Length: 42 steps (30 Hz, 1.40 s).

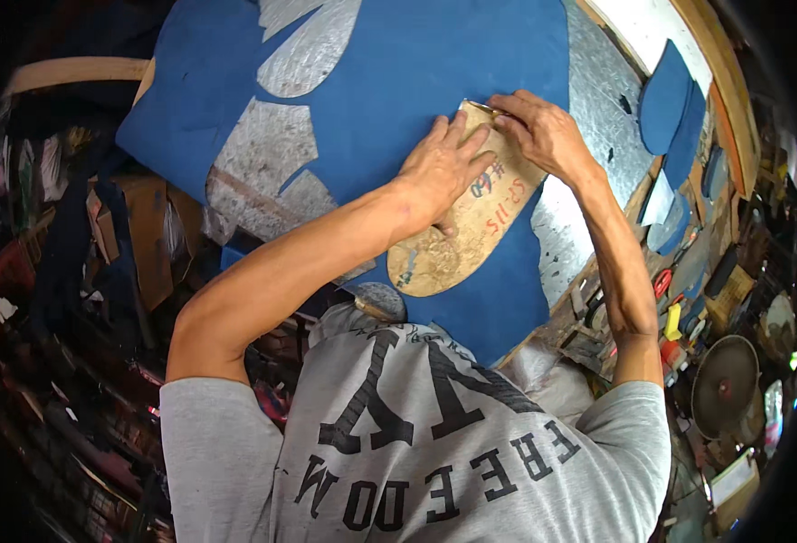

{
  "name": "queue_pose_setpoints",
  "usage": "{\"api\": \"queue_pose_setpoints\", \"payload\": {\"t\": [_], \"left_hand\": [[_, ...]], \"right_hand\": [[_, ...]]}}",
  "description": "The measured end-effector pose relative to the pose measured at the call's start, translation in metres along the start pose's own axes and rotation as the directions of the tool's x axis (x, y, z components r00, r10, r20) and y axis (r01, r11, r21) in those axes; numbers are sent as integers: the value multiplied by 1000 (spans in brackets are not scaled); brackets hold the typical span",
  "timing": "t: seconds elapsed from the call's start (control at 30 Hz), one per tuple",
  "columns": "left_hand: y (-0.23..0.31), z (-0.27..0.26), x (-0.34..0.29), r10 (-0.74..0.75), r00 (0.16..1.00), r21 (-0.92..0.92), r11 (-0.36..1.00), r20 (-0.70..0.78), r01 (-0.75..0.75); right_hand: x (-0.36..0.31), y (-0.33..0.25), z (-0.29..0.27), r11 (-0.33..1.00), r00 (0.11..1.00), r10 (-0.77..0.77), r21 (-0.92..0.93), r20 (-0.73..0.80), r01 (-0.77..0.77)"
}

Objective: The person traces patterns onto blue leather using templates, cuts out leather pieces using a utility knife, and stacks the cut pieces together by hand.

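Observation:
A tan, sole-shaped template [462, 237] with handwritten marks lies on a large blue sheet [398, 81], which looks like foam or rubber. My left hand [443, 170] presses flat on the template's left side, its fingers spread. At the template's far end, my right hand [543, 131] is closed around a thin metal blade [482, 107]. The blade's tip sits by the template's top edge; its handle is hidden inside my fingers. Pieces have been cut out of the sheet's left side, leaving curved and pointed gaps.
Scratched grey metal tabletop [267, 149] shows through the gaps. Blue cut pieces [665, 100] lie along the right edge. Beyond them are a yellow object [672, 321], red-handled tool [662, 283] and round dark disc [725, 387]. A rounded grey object [380, 300] rests near my chest.

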<state>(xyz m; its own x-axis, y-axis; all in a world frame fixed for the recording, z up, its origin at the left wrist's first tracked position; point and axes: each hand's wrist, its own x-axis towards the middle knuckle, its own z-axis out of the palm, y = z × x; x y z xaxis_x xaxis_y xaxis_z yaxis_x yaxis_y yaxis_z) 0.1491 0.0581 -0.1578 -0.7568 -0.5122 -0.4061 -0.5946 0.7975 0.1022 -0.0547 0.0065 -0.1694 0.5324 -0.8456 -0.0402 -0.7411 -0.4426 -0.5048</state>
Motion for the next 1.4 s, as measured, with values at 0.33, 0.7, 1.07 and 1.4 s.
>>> {"api": "queue_pose_setpoints", "payload": {"t": [0.33, 0.7, 1.07, 1.4], "left_hand": [[-14, 7, -3, -7, 1000, -181, 983, -24, 3], [-13, 2, -1, -4, 1000, -98, 995, -17, 2], [-2, -5, 10, 5, 1000, -42, 999, 21, -4], [-1, 4, 9, -1, 999, -86, 996, -34, -2]], "right_hand": [[8, 1, 4, 998, 999, -8, -61, 48, 11], [-31, 8, -8, 993, 993, 120, -14, 25, -119], [-39, 0, -2, 981, 979, 194, 27, -60, -193], [-27, -7, 12, 987, 983, 129, 107, -130, -116]]}}
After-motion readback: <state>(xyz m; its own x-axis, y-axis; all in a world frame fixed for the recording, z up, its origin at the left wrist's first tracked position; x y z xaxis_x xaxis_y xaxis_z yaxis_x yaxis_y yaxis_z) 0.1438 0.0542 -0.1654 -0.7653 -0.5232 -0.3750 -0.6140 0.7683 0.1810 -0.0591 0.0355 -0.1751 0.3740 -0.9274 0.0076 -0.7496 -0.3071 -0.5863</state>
